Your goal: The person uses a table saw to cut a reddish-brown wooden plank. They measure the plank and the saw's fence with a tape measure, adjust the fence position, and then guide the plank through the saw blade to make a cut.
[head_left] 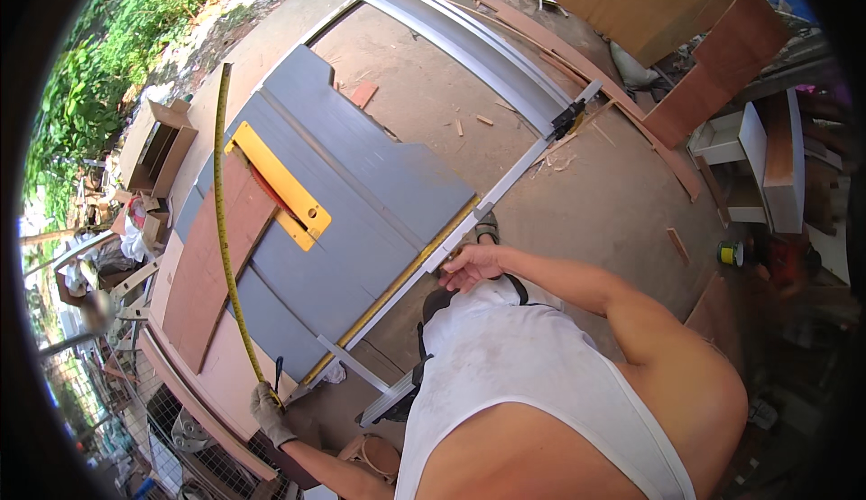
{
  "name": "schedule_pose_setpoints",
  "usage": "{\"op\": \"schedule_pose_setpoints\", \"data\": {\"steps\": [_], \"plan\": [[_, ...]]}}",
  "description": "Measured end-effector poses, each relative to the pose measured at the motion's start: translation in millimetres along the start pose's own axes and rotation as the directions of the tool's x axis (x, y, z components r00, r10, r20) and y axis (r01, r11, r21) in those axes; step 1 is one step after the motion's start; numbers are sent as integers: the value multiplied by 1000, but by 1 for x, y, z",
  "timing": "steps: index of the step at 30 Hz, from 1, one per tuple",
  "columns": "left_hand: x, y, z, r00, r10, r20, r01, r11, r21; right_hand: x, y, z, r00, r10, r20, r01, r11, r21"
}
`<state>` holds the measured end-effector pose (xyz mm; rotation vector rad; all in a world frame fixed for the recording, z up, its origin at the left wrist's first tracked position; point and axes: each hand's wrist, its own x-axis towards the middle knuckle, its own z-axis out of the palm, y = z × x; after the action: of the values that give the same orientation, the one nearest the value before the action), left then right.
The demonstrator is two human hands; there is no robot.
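My left hand, in a grey glove at the lower left, grips the end of a long yellow tape measure, which stretches up over the saw table and past its far edge. A reddish board lies on the grey table saw, beside the yellow blade insert with its red blade guard. My bare right hand is beside the front rail, its fingers loosely bent and apart; whether it touches the rail I cannot tell.
A metal fence spans the frame's right extension. Wooden panels and white cabinet parts stand at right. Boxes, offcuts and wire mesh are at left, greenery beyond. Small wood scraps lie on the concrete floor.
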<state>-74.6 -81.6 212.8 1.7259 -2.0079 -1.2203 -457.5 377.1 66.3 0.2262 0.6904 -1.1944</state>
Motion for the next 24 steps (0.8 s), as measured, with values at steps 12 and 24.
{"op": "schedule_pose_setpoints", "data": {"steps": [12,24], "plan": [[-1,16,10,991,26,-131,-11,994,111,17,17,34,794,-294,-533,-85,814,-575],[107,46,23,944,105,-314,-113,994,-10,-22,8,60,707,-634,-313,-285,149,-947]]}}
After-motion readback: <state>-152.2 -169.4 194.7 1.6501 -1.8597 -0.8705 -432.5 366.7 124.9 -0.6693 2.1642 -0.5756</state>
